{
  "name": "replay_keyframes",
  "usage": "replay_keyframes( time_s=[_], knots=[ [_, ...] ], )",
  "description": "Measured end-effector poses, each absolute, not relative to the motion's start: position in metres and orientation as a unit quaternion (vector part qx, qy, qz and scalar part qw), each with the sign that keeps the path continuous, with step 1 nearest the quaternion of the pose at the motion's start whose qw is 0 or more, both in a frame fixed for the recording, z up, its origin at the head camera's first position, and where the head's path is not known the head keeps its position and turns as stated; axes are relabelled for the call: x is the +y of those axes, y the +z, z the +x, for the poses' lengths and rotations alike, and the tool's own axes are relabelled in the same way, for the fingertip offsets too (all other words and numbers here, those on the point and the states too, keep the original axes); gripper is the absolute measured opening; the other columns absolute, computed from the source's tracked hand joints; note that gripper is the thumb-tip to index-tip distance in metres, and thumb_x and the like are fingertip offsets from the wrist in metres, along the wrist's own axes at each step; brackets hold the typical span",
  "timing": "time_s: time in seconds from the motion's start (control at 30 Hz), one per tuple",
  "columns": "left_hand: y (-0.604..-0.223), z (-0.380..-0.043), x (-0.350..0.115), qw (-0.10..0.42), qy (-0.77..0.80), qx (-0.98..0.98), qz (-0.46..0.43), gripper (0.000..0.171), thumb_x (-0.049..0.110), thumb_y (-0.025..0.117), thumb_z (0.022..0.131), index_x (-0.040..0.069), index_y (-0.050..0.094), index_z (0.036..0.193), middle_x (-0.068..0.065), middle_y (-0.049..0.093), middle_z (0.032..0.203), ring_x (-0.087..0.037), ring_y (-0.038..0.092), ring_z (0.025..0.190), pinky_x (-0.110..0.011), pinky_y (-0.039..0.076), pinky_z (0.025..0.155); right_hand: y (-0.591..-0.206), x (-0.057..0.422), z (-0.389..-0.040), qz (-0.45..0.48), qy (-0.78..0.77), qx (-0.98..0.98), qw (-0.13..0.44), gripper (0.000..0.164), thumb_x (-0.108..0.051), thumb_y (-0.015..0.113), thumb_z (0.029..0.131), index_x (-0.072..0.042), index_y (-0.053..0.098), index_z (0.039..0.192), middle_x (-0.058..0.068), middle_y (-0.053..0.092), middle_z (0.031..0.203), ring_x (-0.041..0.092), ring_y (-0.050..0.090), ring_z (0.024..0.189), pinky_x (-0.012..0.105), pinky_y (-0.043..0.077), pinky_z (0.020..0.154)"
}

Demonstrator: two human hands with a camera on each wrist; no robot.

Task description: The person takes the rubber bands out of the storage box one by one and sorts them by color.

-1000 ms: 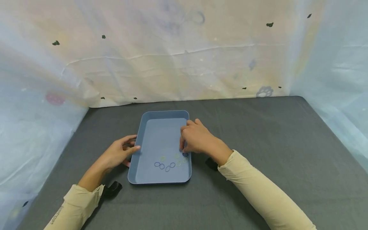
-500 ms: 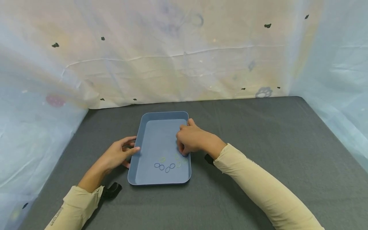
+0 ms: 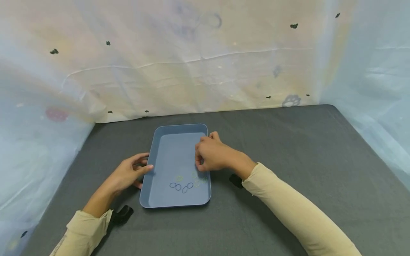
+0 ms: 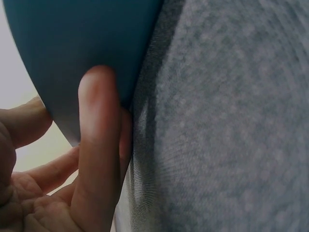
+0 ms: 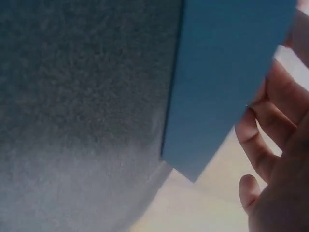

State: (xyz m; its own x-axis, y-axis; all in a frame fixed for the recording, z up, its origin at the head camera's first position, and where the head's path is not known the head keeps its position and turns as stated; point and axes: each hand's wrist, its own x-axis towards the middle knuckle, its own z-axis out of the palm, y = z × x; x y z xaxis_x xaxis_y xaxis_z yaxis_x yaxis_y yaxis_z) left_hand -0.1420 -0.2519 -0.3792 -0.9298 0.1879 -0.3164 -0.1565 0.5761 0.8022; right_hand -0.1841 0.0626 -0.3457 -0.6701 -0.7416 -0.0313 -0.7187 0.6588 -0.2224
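Observation:
A blue-grey tray (image 3: 173, 149) lies on the table. My left hand (image 3: 129, 171) holds its left rim, thumb over the edge; in the left wrist view a finger (image 4: 99, 101) presses the outer wall. My right hand (image 3: 211, 153) is over the tray's right side with thumb and forefinger pinched together. The dark blue rubber band they closed on is hidden behind the fingertips. Several thin blue rubber bands (image 3: 184, 192) lie in a group near the tray's front, with several yellow-green ones (image 3: 179, 180) beside them. The right wrist view shows curled fingers (image 5: 263, 150) beside the tray's rim.
Grey cloth (image 3: 272, 142) covers the table around the tray. A pale patterned curtain (image 3: 192, 71) hangs behind and at both sides. Black straps with devices (image 3: 121, 215) sit at both wrists, below the sleeves.
My right hand's fingers close over the dark blue rubber band by the right wall, then shift slightly left; the band no longer shows there. The left hand keeps its hold. The view shifts slightly.

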Motion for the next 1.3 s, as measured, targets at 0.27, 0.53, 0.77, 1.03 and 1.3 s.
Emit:
replay_keyframes(
  time_s=[0.27, 0.53, 0.77, 1.03, 1.3],
  knots=[
    [-0.379, -0.143, -0.258, 0.183, 0.453, 0.872, 0.014, 0.077, 0.040, 0.065, 0.097, 0.009, 0.028, 0.157, -0.025, 0.044, 0.143, -0.028, 0.061, 0.109, -0.038, 0.061, 0.064, -0.341, 0.076, -0.173, -0.360, -0.205, 0.910, 0.004, 0.013, -0.025, 0.074, 0.085, -0.028, 0.070, 0.074, -0.007, 0.063, 0.088, 0.012, 0.048, 0.087, 0.040, 0.033, 0.087],
    [-0.380, -0.142, -0.260, 0.184, 0.448, 0.875, 0.023, 0.076, 0.040, 0.063, 0.098, 0.005, 0.028, 0.156, -0.027, 0.044, 0.142, -0.028, 0.060, 0.109, -0.037, 0.060, 0.063, -0.340, 0.090, -0.158, -0.297, -0.297, 0.908, 0.008, 0.007, -0.018, 0.072, 0.085, -0.022, 0.071, 0.080, -0.004, 0.060, 0.087, 0.015, 0.056, 0.083, 0.027, 0.046, 0.074],
    [-0.381, -0.140, -0.264, 0.179, 0.437, 0.881, 0.013, 0.077, 0.043, 0.062, 0.098, 0.006, 0.028, 0.156, -0.027, 0.043, 0.144, -0.032, 0.059, 0.112, -0.036, 0.061, 0.065, -0.340, 0.103, -0.154, -0.265, -0.333, 0.905, 0.000, 0.005, -0.016, 0.067, 0.086, -0.018, 0.072, 0.084, -0.003, 0.061, 0.089, 0.017, 0.057, 0.082, 0.026, 0.045, 0.073],
    [-0.382, -0.134, -0.263, 0.181, 0.439, 0.880, 0.017, 0.077, 0.042, 0.061, 0.099, 0.004, 0.027, 0.156, -0.029, 0.044, 0.144, -0.034, 0.059, 0.115, -0.036, 0.060, 0.066, -0.345, 0.121, -0.165, -0.250, -0.327, 0.911, 0.004, 0.005, -0.018, 0.068, 0.089, -0.019, 0.070, 0.085, -0.001, 0.060, 0.089, 0.019, 0.056, 0.082, 0.028, 0.043, 0.073],
    [-0.383, -0.134, -0.265, 0.173, 0.441, 0.880, 0.023, 0.076, 0.043, 0.060, 0.099, 0.004, 0.027, 0.156, -0.028, 0.042, 0.144, -0.033, 0.059, 0.115, -0.035, 0.060, 0.065, -0.343, 0.133, -0.173, -0.228, -0.314, 0.922, 0.000, 0.005, -0.021, 0.070, 0.090, -0.017, 0.071, 0.086, 0.001, 0.061, 0.091, 0.017, 0.054, 0.082, 0.030, 0.043, 0.073]
  ],
)
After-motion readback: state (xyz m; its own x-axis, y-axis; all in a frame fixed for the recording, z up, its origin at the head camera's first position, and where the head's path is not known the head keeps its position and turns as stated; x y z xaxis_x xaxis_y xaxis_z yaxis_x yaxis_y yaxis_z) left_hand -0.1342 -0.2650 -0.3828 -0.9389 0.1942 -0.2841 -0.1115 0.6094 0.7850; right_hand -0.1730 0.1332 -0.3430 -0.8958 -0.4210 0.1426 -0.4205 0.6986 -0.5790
